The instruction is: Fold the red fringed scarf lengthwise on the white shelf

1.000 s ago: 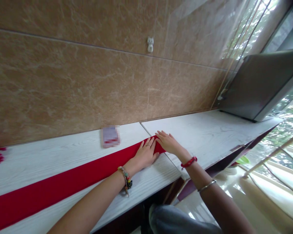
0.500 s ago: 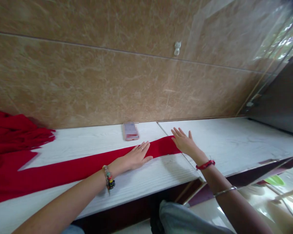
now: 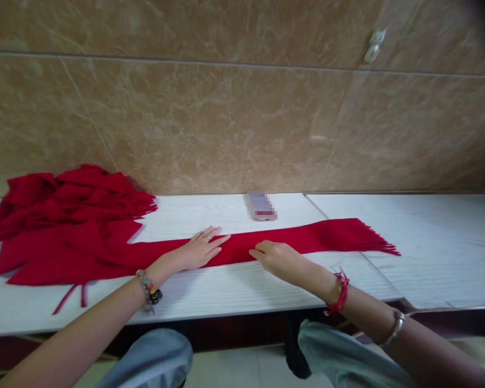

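Note:
A long red scarf lies stretched flat along the white counter, its fringed end pointing right. My left hand rests on it with fingers spread, a ring on one finger. Over the middle of the strip, my right hand is closed, fingers curled and thumb side against the fabric near its front edge. Whether anything is pinched there is hidden. Toward the left the scarf spreads into loose folds.
A heap of crumpled red fabric sits at the back left against the tiled wall. Behind the scarf lies a phone. The white counter runs on to the right; a small white cat-shaped fixture is on the wall.
My view has swung left. My right hand has left the scarf's right end, moved left along it and curled its fingers; the fringe now shows. My left hand stays flat on the fabric.

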Demonstrator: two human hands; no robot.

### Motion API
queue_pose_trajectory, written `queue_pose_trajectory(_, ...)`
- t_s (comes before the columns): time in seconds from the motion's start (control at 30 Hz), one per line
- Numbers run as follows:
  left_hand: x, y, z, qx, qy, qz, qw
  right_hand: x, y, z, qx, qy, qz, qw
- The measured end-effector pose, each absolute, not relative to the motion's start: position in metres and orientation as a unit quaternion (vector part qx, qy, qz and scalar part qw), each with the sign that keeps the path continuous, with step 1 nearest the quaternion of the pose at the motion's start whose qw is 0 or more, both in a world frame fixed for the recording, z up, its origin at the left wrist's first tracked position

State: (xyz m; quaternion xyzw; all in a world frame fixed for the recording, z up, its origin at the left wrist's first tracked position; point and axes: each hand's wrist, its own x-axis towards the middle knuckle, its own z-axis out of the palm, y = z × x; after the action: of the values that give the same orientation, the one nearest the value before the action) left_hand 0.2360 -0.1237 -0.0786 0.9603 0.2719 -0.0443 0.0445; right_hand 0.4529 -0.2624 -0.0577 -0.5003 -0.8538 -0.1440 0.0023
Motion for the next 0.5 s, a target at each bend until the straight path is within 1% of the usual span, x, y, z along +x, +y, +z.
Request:
queue_pose_trajectory(0.17, 0.237, -0.131, -0.076, 0.959, 0.277, -0.037, 0.050, 0.458, -0.262, -0.065, -0.443, -0.871, -0.213, -0.006)
queue_pose_trajectory(0.3, 0.246, -0.128, -0.064, 0.955, 0.281, -0.059, 0.078, 0.466, -0.258, -0.073, -0.403, -0.885, -0.234, 0.021)
queue_pose_trajectory(0.4, 0.269, -0.123, -0.053, 0.963, 0.252, -0.042, 0.083, 0.472, -0.256, -0.077, -0.377, -0.888, -0.258, 0.051)
queue_pose_trajectory(0.5, 0.300, -0.116, -0.043, 0.966, 0.243, -0.027, 0.088, 0.473, -0.256, -0.077, -0.384, -0.877, -0.280, 0.069)
